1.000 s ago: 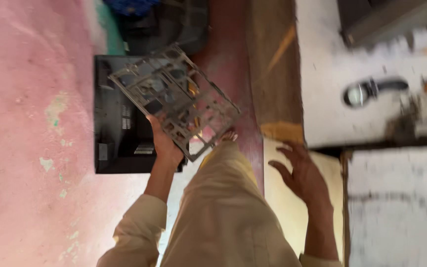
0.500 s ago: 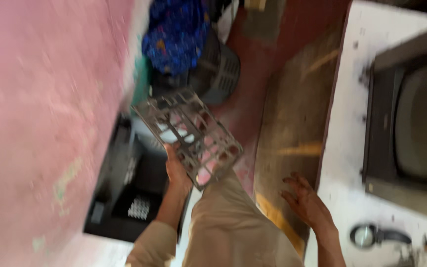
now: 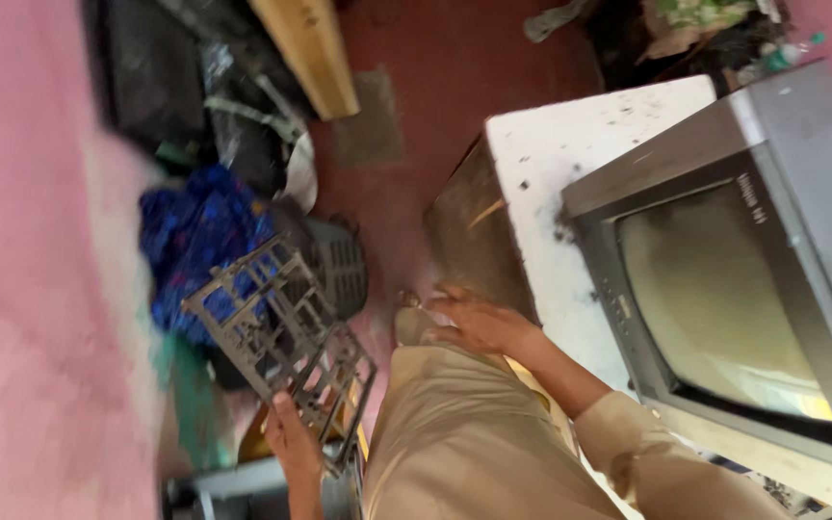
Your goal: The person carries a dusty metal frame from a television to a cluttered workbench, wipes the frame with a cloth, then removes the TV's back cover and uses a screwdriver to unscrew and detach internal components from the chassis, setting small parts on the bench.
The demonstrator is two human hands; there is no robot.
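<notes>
My left hand (image 3: 293,441) grips a grey openwork plastic frame (image 3: 276,342) by its lower edge and holds it tilted out over the floor clutter. My right hand (image 3: 479,323) hangs with fingers spread, holding nothing, next to the brown side of a white-topped table (image 3: 551,164). A grey tube television (image 3: 724,279) stands on that table, screen facing up toward me. My beige trouser leg (image 3: 455,433) and foot (image 3: 411,323) are between the two hands.
A blue patterned cloth (image 3: 195,236) lies over a dark slatted basket (image 3: 334,265) on the red floor. A wooden plank (image 3: 310,53) and black bags lie farther off. A pink wall (image 3: 21,289) fills the left side.
The view has swung away from the black box on the floor toward the television and the far clutter. The frame stays in my left hand, lower in view; my right hand has moved nearer my leg.
</notes>
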